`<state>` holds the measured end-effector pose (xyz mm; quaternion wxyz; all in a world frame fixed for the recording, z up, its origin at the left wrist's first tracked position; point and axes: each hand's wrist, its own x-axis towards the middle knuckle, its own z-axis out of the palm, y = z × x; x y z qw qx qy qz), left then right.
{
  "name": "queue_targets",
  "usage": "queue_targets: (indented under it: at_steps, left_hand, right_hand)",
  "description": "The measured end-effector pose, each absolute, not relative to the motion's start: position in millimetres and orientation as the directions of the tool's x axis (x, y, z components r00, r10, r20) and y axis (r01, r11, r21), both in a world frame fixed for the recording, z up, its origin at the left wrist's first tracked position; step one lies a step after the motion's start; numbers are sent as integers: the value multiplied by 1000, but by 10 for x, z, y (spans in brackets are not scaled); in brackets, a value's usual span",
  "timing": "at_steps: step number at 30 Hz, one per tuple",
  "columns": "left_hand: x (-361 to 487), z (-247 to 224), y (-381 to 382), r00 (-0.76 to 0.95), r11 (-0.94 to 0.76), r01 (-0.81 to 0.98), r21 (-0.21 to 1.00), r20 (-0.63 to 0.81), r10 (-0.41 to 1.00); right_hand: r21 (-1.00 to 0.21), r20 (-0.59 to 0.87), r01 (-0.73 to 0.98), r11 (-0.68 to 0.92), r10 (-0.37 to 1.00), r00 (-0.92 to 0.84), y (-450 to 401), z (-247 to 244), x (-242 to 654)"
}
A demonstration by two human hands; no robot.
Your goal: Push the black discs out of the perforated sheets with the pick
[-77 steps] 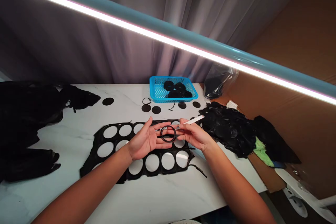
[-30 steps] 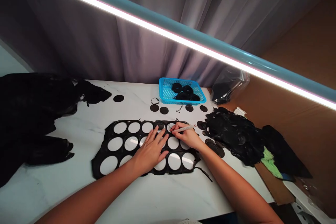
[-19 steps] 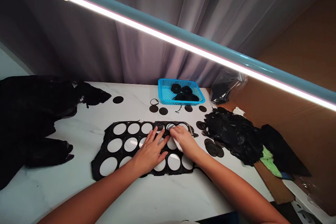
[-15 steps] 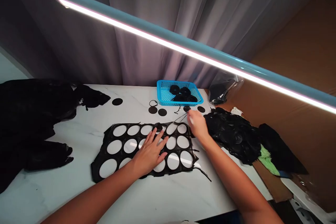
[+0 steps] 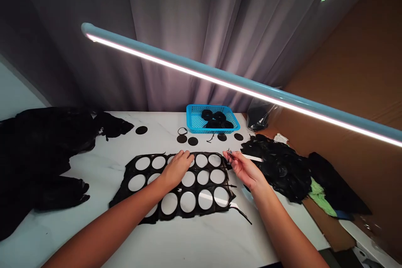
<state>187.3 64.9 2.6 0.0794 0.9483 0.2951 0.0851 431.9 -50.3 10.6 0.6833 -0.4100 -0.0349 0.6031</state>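
A black sheet [image 5: 179, 184] with rows of round cut-outs lies flat on the white table. My left hand [image 5: 177, 169] rests over its back rows, fingers bent and drawn together near the back edge; whatever is under the fingertips is hidden. Past the sheet's back right corner, my right hand [image 5: 248, 171] is raised and turned partly palm up. Its thumb and fingers pinch a small tangle of thin black strips [image 5: 230, 157]. A slim white stick [image 5: 253, 158] also pokes out from this hand to the right.
Several black discs [image 5: 192, 141] and a thin ring [image 5: 182, 131] lie behind the sheet. A blue basket [image 5: 190, 123] holds black rolls. Black scraps [image 5: 276, 167] pile up on the right, black cloth [image 5: 56, 142] on the left. A tube lamp [image 5: 201, 71] crosses overhead.
My right hand has turned palm up, and the strip stretched from the sheet is now bunched in its fingers. My left hand's spread fingers have curled together near the back edge. The view has shifted slightly.
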Motion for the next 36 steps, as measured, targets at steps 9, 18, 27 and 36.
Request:
queue_targets:
  at_steps: [9,18,27,36]
  left_hand:
    - [2016,118,897,748,-745,564,356,161,644]
    - [1902,259,871,690,-743,537,399,298,659]
    - [1333,-172,-264,909,-908,325,266,177,378]
    - [1385,-124,-256,911,-911,340,235,157,381]
  right_hand:
    - [-542,-254,-841,8,952,172,-693,303,4266]
    - [-995,-55,79,-63,994,92,-706,28,3561]
    - [-945,-44,317,-73,994,99,-807,38,3591]
    - [-885,32,466,10,999,40,-841,35,3483]
